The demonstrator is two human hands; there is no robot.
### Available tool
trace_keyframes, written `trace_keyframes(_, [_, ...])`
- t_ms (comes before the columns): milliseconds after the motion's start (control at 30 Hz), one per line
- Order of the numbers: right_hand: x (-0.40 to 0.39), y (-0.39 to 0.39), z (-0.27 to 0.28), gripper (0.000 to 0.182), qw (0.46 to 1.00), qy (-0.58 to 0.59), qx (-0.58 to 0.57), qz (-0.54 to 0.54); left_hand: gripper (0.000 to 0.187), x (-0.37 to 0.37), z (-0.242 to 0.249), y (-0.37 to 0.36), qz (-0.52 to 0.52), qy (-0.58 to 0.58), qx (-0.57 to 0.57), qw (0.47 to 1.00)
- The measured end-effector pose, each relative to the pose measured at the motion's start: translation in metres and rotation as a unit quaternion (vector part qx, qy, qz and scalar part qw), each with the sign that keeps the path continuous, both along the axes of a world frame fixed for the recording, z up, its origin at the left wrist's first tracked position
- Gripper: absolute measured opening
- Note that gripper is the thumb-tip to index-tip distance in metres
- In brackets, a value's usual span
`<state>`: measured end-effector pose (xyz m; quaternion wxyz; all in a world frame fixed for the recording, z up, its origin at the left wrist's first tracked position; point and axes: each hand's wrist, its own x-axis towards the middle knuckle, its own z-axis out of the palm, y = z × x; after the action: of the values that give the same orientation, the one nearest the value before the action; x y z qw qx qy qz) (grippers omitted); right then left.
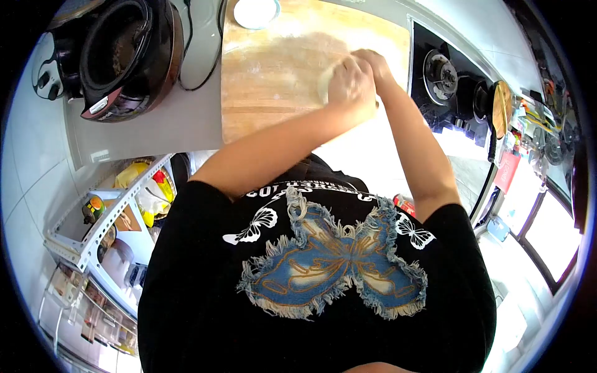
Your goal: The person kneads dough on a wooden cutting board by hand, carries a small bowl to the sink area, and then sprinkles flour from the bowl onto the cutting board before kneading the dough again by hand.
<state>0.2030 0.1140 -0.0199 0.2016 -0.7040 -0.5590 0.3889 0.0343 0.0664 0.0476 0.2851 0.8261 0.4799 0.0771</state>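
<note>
Pale dough lies on a floured wooden board, mostly covered by my left hand. The fingers of my left hand are curled against the dough and slightly blurred. My right hand is beside it on the right, touching it, with its fingers bent; what they hold, if anything, is hidden. A white bowl with white contents is at the board's back left.
A black electric cooker and its cord stand left of the board. To the right is a gas stove with a round wooden lid near it. A white shelf rack holds bags below the counter at the left.
</note>
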Motion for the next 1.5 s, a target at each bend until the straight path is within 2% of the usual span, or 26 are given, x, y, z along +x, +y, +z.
trace_keyframes(33, [-0.017,-0.02,0.028,0.036,0.963,0.09,-0.164,-0.194,0.092,-0.016,-0.002,-0.02,-0.017,-0.084,0.048,0.995])
trace_keyframes(67, [-0.021,-0.043,0.023,0.036,0.982,0.02,-0.03,-0.186,0.092,-0.023,-0.012,-0.03,-0.017,-0.086,0.051,0.995])
trace_keyframes(100, [-0.017,-0.059,0.027,0.038,0.991,-0.084,-0.001,-0.1,0.093,-0.028,-0.026,-0.038,0.018,-0.131,0.05,0.99])
trace_keyframes(167, [-0.02,-0.094,-0.001,0.034,0.97,-0.149,0.177,-0.074,0.109,-0.047,-0.03,-0.048,0.064,-0.168,0.017,0.984])
trace_keyframes(200, [-0.034,-0.105,-0.009,0.036,0.956,-0.118,0.241,-0.116,0.109,-0.047,-0.041,-0.049,0.064,-0.17,0.015,0.983])
trace_keyframes(267, [-0.058,-0.113,-0.016,0.033,0.926,-0.24,0.273,-0.099,0.113,-0.042,-0.08,-0.061,0.11,-0.163,-0.07,0.978])
trace_keyframes(400, [-0.074,-0.078,-0.023,0.032,0.909,-0.321,0.255,-0.08,0.122,-0.05,-0.105,-0.046,0.127,-0.124,-0.025,0.984])
trace_keyframes(533, [-0.077,-0.031,-0.025,0.027,0.906,-0.35,0.218,-0.091,0.111,-0.037,-0.111,-0.015,0.199,-0.098,-0.037,0.974])
trace_keyframes(567, [-0.08,-0.018,-0.014,0.025,0.913,-0.339,0.208,-0.09,0.092,-0.039,-0.088,0.002,0.199,-0.077,-0.103,0.971])
trace_keyframes(667, [-0.071,0.017,-0.032,0.026,0.896,-0.382,0.211,-0.082,0.086,-0.022,-0.073,0.045,0.22,0.027,-0.183,0.958])
trace_keyframes(700, [-0.066,0.035,-0.043,0.027,0.883,-0.398,0.213,-0.125,0.072,-0.019,-0.065,0.059,0.22,0.053,-0.197,0.954])
trace_keyframes(767, [-0.064,0.054,-0.049,0.028,0.868,-0.415,0.217,-0.166,0.066,-0.02,-0.07,0.082,0.219,0.037,-0.181,0.958])
trace_keyframes(867, [-0.059,0.068,-0.029,0.028,0.903,-0.371,0.173,-0.128,0.053,-0.018,-0.071,0.113,0.173,0.043,-0.152,0.972])
trace_keyframes(933, [-0.05,0.082,-0.022,0.032,0.947,-0.305,0.031,-0.1,0.046,-0.012,-0.073,0.126,0.128,0.061,-0.13,0.981])
trace_keyframes(967, [-0.034,0.088,-0.025,0.039,0.986,-0.059,-0.03,-0.153,0.05,-0.004,-0.076,0.128,0.022,0.136,-0.083,0.987])
trace_keyframes(1000, [-0.019,0.094,-0.027,0.048,0.952,0.159,-0.1,-0.243,0.055,0.009,-0.074,0.126,-0.083,0.211,-0.034,0.973])
trace_keyframes(1033, [-0.014,0.071,-0.017,0.048,0.975,0.121,-0.027,-0.186,0.058,0.034,-0.059,0.103,0.04,0.285,0.035,0.957])
trace_keyframes(1100, [0.016,0.042,-0.014,0.045,0.981,0.081,-0.055,-0.17,0.063,0.05,-0.051,0.046,0.058,0.238,0.205,0.948])
trace_keyframes(1133, [0.037,0.031,-0.021,0.041,0.962,0.08,-0.158,-0.21,0.067,0.037,-0.025,0.021,0.005,0.167,0.165,0.972])
trace_keyframes(1167, [0.049,0.0,-0.032,0.037,0.992,-0.096,0.001,-0.077,0.072,0.024,0.003,-0.003,-0.047,0.097,0.113,0.988])
trace_keyframes(1200, [0.051,-0.043,-0.031,0.034,0.949,-0.267,0.157,0.063,0.08,0.024,-0.024,-0.022,-0.016,-0.003,0.119,0.993])
trace_keyframes(1233, [0.015,-0.074,0.003,0.032,0.969,-0.178,0.158,-0.069,0.089,0.025,-0.053,-0.042,0.006,-0.104,0.128,0.986])
trace_keyframes(1300, [-0.043,-0.103,0.035,0.031,0.95,-0.115,0.189,-0.221,0.104,0.0,-0.062,-0.049,0.039,-0.11,0.156,0.981])
trace_keyframes(1333, [-0.05,-0.112,0.026,0.032,0.934,-0.146,0.217,-0.242,0.109,-0.019,-0.059,-0.048,0.048,-0.124,0.117,0.984])
trace_keyframes(1367, [-0.053,-0.119,0.013,0.034,0.916,-0.23,0.245,-0.218,0.114,-0.028,-0.071,-0.047,0.03,-0.139,-0.009,0.99])
trace_keyframes(1500, [-0.067,-0.096,-0.027,0.035,0.864,-0.312,0.304,-0.254,0.113,-0.031,-0.108,-0.029,0.064,-0.167,0.011,0.984])
